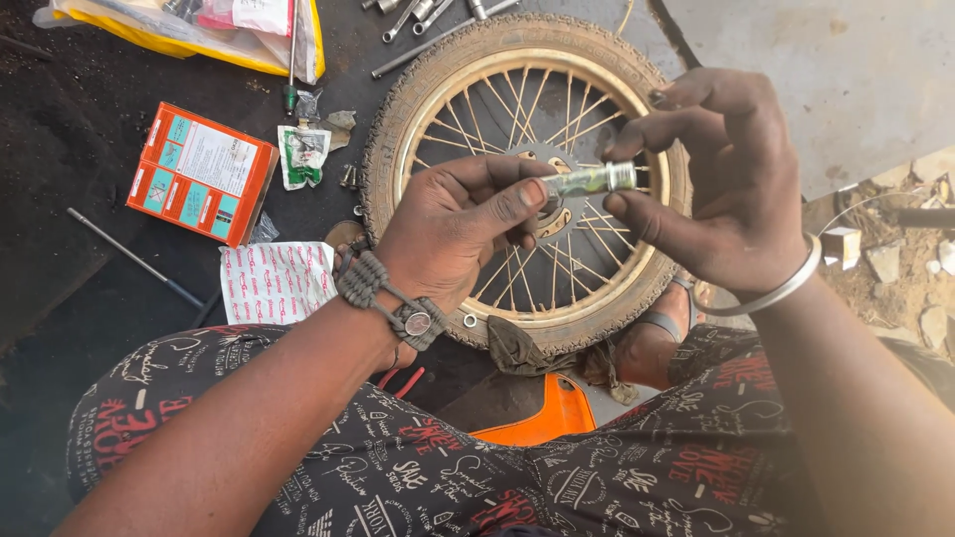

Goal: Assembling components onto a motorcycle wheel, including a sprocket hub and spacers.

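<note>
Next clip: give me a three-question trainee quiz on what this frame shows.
1. True or false: both hands grip the small metal cylinder.
2. What lies flat on the ground under the hands? A) a bucket B) a spoked wheel C) a chain
3. Which wrist wears the plain metal bangle?

Key:
1. True: the left hand and right hand pinch it at opposite ends.
2. B
3. The right; the left has a braided cord bracelet.

The left hand (453, 234) wears a braided cord bracelet (383, 298) at its 7 o'clock, the right hand (721, 184) a plain metal bangle (771, 293), above black printed shorts (418, 467).
</note>
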